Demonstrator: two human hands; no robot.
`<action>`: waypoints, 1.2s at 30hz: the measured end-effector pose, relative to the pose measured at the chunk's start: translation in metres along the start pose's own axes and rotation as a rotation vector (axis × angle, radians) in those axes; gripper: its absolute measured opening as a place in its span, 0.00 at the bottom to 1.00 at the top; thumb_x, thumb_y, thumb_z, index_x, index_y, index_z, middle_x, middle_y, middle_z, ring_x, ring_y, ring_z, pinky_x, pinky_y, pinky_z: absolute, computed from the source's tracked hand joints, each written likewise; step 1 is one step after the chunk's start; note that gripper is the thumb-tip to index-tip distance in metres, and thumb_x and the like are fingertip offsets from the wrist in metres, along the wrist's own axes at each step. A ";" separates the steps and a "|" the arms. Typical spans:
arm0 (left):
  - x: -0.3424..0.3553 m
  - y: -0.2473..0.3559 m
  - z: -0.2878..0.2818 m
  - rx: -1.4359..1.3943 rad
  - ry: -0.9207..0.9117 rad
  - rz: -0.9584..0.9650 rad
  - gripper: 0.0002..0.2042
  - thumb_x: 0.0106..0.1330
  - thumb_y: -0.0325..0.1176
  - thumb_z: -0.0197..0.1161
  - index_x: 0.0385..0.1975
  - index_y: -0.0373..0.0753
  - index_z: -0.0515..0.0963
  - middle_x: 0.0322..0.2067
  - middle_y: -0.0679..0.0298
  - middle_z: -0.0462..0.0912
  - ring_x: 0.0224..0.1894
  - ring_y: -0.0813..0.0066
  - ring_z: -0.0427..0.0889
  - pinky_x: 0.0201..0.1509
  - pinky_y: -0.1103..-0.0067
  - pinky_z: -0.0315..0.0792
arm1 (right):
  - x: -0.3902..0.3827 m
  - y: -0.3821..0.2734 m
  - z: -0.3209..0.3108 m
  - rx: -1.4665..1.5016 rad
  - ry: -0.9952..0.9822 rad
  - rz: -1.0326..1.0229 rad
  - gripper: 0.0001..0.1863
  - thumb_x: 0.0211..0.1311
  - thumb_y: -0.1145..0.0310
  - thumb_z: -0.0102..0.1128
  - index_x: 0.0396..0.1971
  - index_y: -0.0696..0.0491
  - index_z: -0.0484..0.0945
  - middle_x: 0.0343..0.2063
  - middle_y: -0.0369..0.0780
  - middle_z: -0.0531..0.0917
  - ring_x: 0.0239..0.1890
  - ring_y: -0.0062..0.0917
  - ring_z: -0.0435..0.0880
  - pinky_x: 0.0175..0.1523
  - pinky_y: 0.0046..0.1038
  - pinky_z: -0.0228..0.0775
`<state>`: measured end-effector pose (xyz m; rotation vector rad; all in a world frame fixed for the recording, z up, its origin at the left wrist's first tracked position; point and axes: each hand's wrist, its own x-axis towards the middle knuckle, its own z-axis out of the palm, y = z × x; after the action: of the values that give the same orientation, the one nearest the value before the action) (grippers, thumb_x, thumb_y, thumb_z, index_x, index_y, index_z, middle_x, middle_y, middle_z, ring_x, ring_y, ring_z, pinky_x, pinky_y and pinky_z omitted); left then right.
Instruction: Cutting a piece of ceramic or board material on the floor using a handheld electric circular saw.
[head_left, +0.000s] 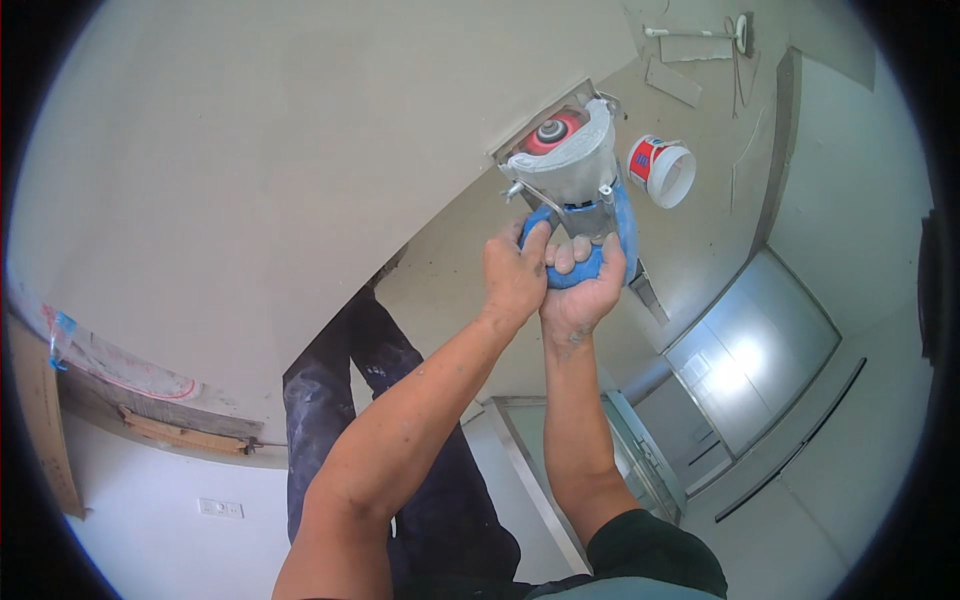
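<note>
Both my hands grip a blue handheld power saw (623, 225) with a pale, dusty metal guard (585, 165) and a red disc (562, 133) around its centre bolt. My left hand (515, 265) is closed on the left side of the blue handle. My right hand (582, 285) wraps its fingers over the handle loop, thumb pointing up. The saw's metal base plate (512, 143) lies along the edge of a large beige panel (300, 150), whose surface fills the upper left. Whether the blade touches the panel is hidden.
Right of the saw, a white and red bucket (672, 174) lies tipped. Farther back are a white-handled tool (700, 34) and flat offcuts (675, 82). A dusty plastic bag (120, 355) and a wooden strip (185, 432) are at the left. My legs (385, 400) stand beside the panel's edge.
</note>
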<state>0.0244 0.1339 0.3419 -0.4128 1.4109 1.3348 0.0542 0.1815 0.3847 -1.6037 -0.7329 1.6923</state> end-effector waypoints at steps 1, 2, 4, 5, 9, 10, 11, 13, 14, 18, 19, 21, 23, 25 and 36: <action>0.000 0.001 0.000 0.000 0.000 0.000 0.17 0.66 0.36 0.57 0.43 0.25 0.79 0.26 0.58 0.81 0.30 0.77 0.75 0.38 0.75 0.73 | 0.000 0.000 -0.001 0.000 0.000 0.000 0.14 0.69 0.56 0.46 0.27 0.49 0.66 0.19 0.33 0.69 0.19 0.22 0.67 0.31 0.30 0.66; -0.001 0.001 -0.001 0.017 0.002 0.006 0.17 0.66 0.36 0.57 0.43 0.25 0.79 0.26 0.58 0.81 0.30 0.77 0.75 0.38 0.75 0.73 | 0.001 0.000 -0.003 -0.001 0.000 0.004 0.14 0.69 0.56 0.46 0.27 0.49 0.66 0.19 0.33 0.68 0.19 0.22 0.67 0.31 0.30 0.66; -0.002 0.001 -0.001 0.035 0.005 0.011 0.17 0.66 0.36 0.57 0.43 0.25 0.79 0.26 0.57 0.81 0.30 0.77 0.75 0.38 0.75 0.73 | 0.001 0.001 -0.004 -0.002 0.001 0.009 0.14 0.69 0.56 0.46 0.27 0.49 0.66 0.19 0.33 0.68 0.19 0.22 0.67 0.31 0.30 0.66; -0.002 0.001 0.000 0.023 0.007 0.013 0.17 0.66 0.36 0.57 0.42 0.25 0.79 0.26 0.57 0.82 0.30 0.77 0.75 0.38 0.75 0.73 | 0.001 0.001 -0.005 -0.012 -0.001 0.007 0.14 0.69 0.56 0.46 0.27 0.49 0.66 0.19 0.33 0.68 0.19 0.22 0.67 0.31 0.30 0.66; -0.001 -0.001 0.000 -0.020 0.017 0.013 0.17 0.66 0.36 0.57 0.42 0.24 0.79 0.26 0.57 0.82 0.30 0.77 0.75 0.38 0.75 0.73 | 0.000 0.000 0.000 -0.023 0.010 0.008 0.14 0.69 0.56 0.45 0.27 0.49 0.66 0.18 0.33 0.68 0.19 0.22 0.67 0.31 0.30 0.66; -0.001 -0.001 0.001 -0.021 0.017 0.012 0.17 0.66 0.36 0.57 0.42 0.24 0.79 0.26 0.57 0.82 0.30 0.77 0.75 0.38 0.75 0.73 | 0.000 0.000 0.000 -0.024 0.011 0.008 0.14 0.69 0.56 0.45 0.27 0.49 0.66 0.18 0.33 0.68 0.19 0.22 0.67 0.31 0.30 0.66; -0.002 -0.002 0.001 -0.024 0.017 0.005 0.17 0.66 0.36 0.57 0.42 0.24 0.79 0.26 0.57 0.82 0.30 0.77 0.75 0.38 0.75 0.73 | 0.000 0.000 -0.001 -0.024 0.007 0.006 0.14 0.69 0.56 0.46 0.27 0.49 0.66 0.19 0.33 0.68 0.19 0.21 0.67 0.31 0.30 0.66; -0.001 -0.001 0.002 -0.027 0.018 0.000 0.17 0.66 0.36 0.57 0.42 0.24 0.79 0.26 0.58 0.82 0.30 0.77 0.75 0.38 0.76 0.73 | 0.001 0.000 -0.003 -0.024 0.002 0.004 0.14 0.69 0.56 0.46 0.27 0.50 0.66 0.19 0.33 0.68 0.19 0.21 0.67 0.31 0.30 0.66; -0.002 -0.001 0.002 -0.030 0.016 0.005 0.17 0.66 0.36 0.57 0.42 0.24 0.79 0.26 0.58 0.82 0.30 0.77 0.75 0.37 0.76 0.73 | 0.002 0.000 -0.005 -0.021 0.002 0.005 0.14 0.69 0.56 0.46 0.28 0.50 0.66 0.19 0.33 0.68 0.19 0.21 0.67 0.31 0.30 0.66; -0.001 -0.002 0.000 -0.039 -0.001 -0.011 0.18 0.66 0.36 0.57 0.43 0.24 0.78 0.26 0.58 0.82 0.30 0.77 0.75 0.38 0.76 0.73 | 0.000 -0.001 0.000 -0.036 -0.007 -0.003 0.14 0.69 0.56 0.46 0.28 0.50 0.66 0.19 0.33 0.68 0.19 0.21 0.67 0.31 0.30 0.66; -0.001 -0.001 0.000 -0.040 0.000 -0.011 0.18 0.66 0.36 0.57 0.43 0.24 0.78 0.26 0.58 0.82 0.30 0.77 0.75 0.38 0.76 0.73 | 0.000 0.000 -0.001 -0.037 -0.007 -0.002 0.14 0.69 0.56 0.46 0.28 0.50 0.66 0.19 0.33 0.68 0.19 0.21 0.67 0.31 0.30 0.66; -0.002 -0.001 0.001 -0.042 0.012 -0.013 0.18 0.65 0.36 0.58 0.43 0.24 0.78 0.27 0.58 0.82 0.30 0.77 0.75 0.38 0.76 0.73 | 0.001 0.000 -0.004 -0.019 -0.002 0.014 0.15 0.69 0.56 0.46 0.27 0.51 0.66 0.19 0.33 0.68 0.19 0.22 0.67 0.31 0.30 0.66; -0.002 0.000 0.001 -0.032 0.014 -0.015 0.18 0.65 0.36 0.58 0.43 0.24 0.78 0.27 0.58 0.82 0.30 0.77 0.75 0.38 0.76 0.73 | 0.001 -0.001 -0.004 -0.021 0.001 0.017 0.15 0.69 0.56 0.46 0.27 0.51 0.66 0.19 0.33 0.68 0.20 0.22 0.67 0.31 0.30 0.66; -0.002 0.000 0.001 -0.020 0.016 -0.013 0.17 0.65 0.35 0.58 0.43 0.24 0.78 0.27 0.58 0.82 0.30 0.77 0.75 0.38 0.76 0.73 | 0.002 0.000 -0.004 -0.019 0.002 0.019 0.16 0.69 0.55 0.46 0.27 0.51 0.66 0.19 0.33 0.68 0.20 0.22 0.67 0.31 0.30 0.66; -0.002 0.001 0.001 -0.045 0.008 -0.034 0.18 0.65 0.35 0.58 0.43 0.24 0.78 0.28 0.58 0.82 0.31 0.77 0.75 0.39 0.76 0.73 | 0.003 0.000 -0.006 0.010 -0.019 0.025 0.14 0.70 0.56 0.45 0.29 0.50 0.67 0.19 0.33 0.69 0.19 0.21 0.67 0.32 0.30 0.66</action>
<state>0.0252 0.1344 0.3446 -0.4706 1.3769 1.3402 0.0605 0.1830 0.3822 -1.5982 -0.7160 1.7290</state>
